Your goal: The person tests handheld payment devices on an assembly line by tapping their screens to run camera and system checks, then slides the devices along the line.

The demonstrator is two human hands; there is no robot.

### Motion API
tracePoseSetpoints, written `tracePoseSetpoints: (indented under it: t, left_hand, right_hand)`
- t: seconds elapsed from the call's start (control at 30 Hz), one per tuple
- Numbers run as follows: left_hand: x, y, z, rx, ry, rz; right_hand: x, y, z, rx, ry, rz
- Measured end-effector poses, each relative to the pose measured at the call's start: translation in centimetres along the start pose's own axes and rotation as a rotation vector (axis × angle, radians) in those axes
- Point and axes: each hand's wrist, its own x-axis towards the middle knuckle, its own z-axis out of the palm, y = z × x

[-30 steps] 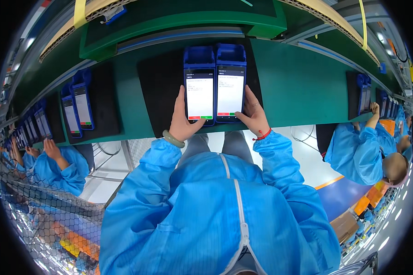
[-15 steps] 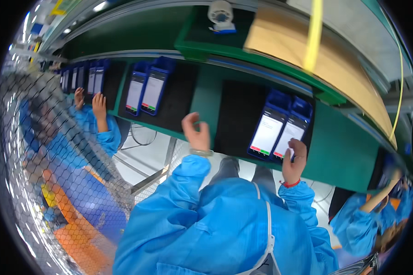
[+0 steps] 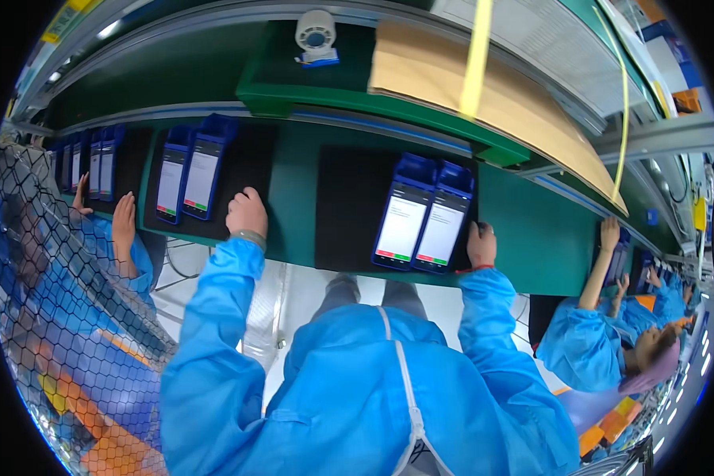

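Observation:
Two blue handheld terminals with lit white screens point(image 3: 422, 220) lie side by side on a black mat point(image 3: 349, 202) on the green conveyor. My right hand point(image 3: 481, 243) rests at the mat's right edge, touching the right terminal's side. My left hand point(image 3: 247, 212) sits knuckles up on the neighbouring black mat point(image 3: 250, 163), just right of another pair of blue terminals point(image 3: 187, 176). It holds nothing. Both my arms are in light blue sleeves.
A green raised shelf point(image 3: 357, 91) carries a cardboard sheet point(image 3: 484, 95) and a white tape roll point(image 3: 316, 33). A co-worker's hands point(image 3: 123, 222) reach the belt at left, another person's arm point(image 3: 603, 262) at right. Wire mesh point(image 3: 63, 333) fills the lower left.
The belt's mats have shifted right in view. My left hand left the pair it held and went to the adjacent mat; my right hand stays beside the right terminal.

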Motion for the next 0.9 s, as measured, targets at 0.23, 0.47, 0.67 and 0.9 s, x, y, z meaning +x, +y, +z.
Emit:
tracePoseSetpoints:
  t: [0.23, 0.47, 0.67, 0.9]
  left_hand:
    - [2.9, 1.2, -3.8, -0.253, -0.366, 0.116]
    - [0.6, 5.1, -4.8, -0.28, -0.232, 0.335]
    - [-1.3, 8.1, -6.5, -0.337, -0.225, 0.335]
    - [-2.8, 7.2, -4.9, -0.514, -0.025, 0.2]
  right_hand:
    - [-1.3, -0.4, -0.6, 0.163, 0.009, 0.114]
    - [-3.6, -0.1, -0.2, 0.3, 0.116, 0.188]
    - [-2.6, 0.9, 0.7, 0.448, 0.193, 0.134]
    - [-3.0, 1.7, 1.4, 0.163, 0.362, -0.106]
